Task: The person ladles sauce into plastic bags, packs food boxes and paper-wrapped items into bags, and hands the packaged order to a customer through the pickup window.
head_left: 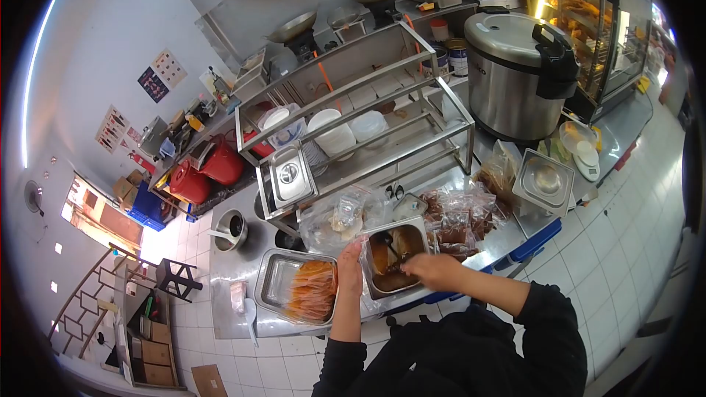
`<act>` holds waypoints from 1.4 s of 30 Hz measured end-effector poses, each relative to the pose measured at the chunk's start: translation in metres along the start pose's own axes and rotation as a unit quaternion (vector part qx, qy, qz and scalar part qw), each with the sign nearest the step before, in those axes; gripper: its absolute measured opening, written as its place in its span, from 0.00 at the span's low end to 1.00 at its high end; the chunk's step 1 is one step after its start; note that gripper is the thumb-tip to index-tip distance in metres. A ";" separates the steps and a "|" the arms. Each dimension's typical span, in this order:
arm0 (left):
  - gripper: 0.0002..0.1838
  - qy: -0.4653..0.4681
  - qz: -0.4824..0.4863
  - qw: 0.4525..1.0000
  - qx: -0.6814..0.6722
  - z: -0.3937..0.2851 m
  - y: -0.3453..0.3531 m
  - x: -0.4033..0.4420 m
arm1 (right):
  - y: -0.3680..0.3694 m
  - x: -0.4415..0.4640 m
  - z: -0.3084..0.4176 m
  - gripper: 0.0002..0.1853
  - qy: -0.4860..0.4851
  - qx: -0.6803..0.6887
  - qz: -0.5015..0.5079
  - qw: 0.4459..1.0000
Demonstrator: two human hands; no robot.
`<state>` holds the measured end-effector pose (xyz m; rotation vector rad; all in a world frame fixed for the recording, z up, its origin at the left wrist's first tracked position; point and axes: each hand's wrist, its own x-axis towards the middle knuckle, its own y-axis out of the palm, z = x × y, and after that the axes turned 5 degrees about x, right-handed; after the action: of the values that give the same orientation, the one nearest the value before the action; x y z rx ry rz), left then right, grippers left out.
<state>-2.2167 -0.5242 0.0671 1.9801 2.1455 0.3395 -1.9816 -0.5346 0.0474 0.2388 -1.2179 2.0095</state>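
Note:
A deep steel pan with brown sauce in it stands near the table's front edge. My right hand is closed over its right side, gripping a dark-handled ladle whose lower end dips into the sauce. At the pan's left rim, my left hand is upright with its fingers together; clear plastic seems to be beside them, but what they pinch is too small to tell. Just left of that wrist, a second steel pan holds a stack of flat packets of orange sauce.
Packets of dark sauce lie right of the sauce pan, and clear plastic bags behind it. A steel rack rises at the back. A large cooker and a scale stand right. A white spoon lies at left.

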 end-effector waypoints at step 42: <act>0.20 0.044 -0.007 0.999 0.031 0.009 0.002 0.000 | -0.011 0.011 0.011 0.12 -0.116 -0.020 0.059 0.991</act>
<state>-2.2124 -0.5237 0.0588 2.0174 2.2479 0.3691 -1.9840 -0.5347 0.0662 0.3979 -1.4458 2.0999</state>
